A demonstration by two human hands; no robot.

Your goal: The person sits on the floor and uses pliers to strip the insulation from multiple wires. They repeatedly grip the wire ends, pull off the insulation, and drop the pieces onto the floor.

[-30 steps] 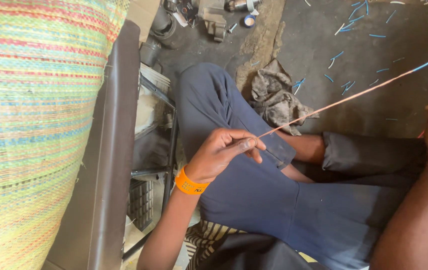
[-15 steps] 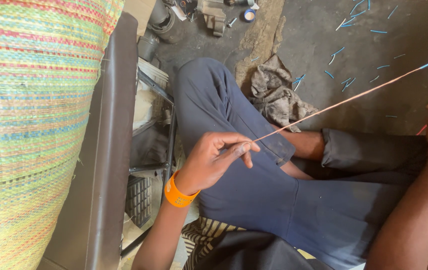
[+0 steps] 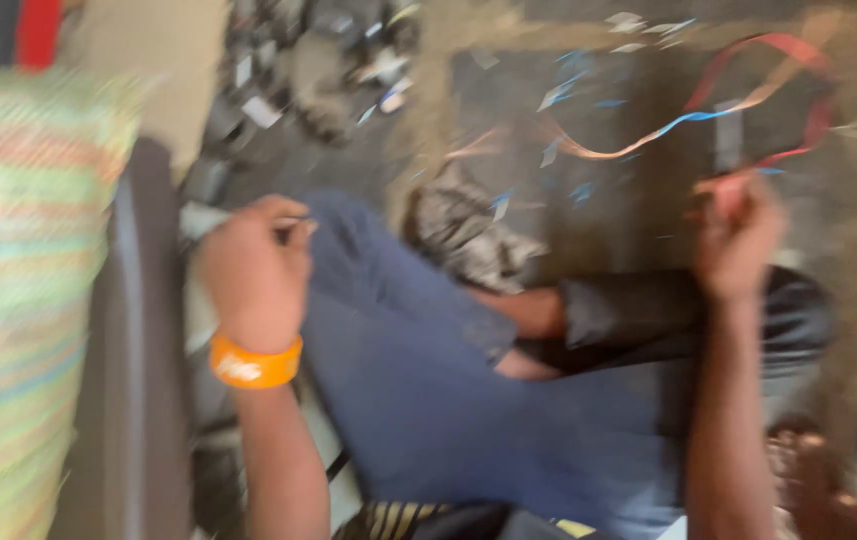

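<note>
Whole scene motion-blurred; strand indistinct.

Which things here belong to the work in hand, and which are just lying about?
In use:
- left hand, fingers pinched; what they hold is blurred
- right hand, raised by the looping strips
- coloured strips, orange, blue and red
- woven striped piece at the left

Lying about:
- strip scraps on the floor
- crumpled cloth
- dark clutter

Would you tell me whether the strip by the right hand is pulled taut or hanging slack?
Slack: the strip curls in loose orange, blue and red loops above the right hand. Blur hides whether it reaches the left hand.
</note>
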